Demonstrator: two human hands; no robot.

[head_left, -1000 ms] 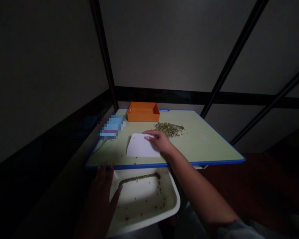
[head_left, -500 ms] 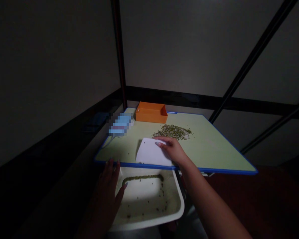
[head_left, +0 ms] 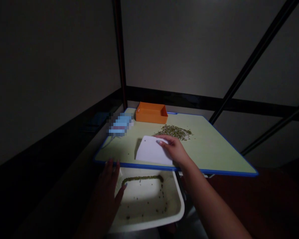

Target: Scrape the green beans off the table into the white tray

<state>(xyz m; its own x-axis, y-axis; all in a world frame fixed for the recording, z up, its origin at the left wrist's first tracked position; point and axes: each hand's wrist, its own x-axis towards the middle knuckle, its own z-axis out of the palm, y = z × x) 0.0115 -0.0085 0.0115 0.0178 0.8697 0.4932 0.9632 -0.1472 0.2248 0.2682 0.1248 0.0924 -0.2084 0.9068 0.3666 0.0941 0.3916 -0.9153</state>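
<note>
My right hand (head_left: pixel 176 147) pinches the top right of a white scraper (head_left: pixel 151 151), a flat plate with a small hole in one corner. The scraper stands tilted on the pale green tabletop (head_left: pixel 209 149), close to its blue front edge. Beyond it lies a spread heap of small greenish grains (head_left: pixel 175 132). My left hand (head_left: pixel 109 187), dim in shadow, is on the left side of a white basin (head_left: pixel 180 205), thumb over the inner side and fingers up near the table edge. Inside the basin, a band of grains lies along the far side, with scattered ones elsewhere.
An orange open box (head_left: pixel 151 117) sits at the back left of the table. Left of it is a blurred-out light blue packet (head_left: pixel 121 124). Dark-trimmed walls (head_left: pixel 174 94) close in behind and to the left. The basin sits below the table's front edge.
The scraper has shifted slightly away from the front edge, together with my right hand. A few grains by its lower edge no longer show. My left hand has stayed put.
</note>
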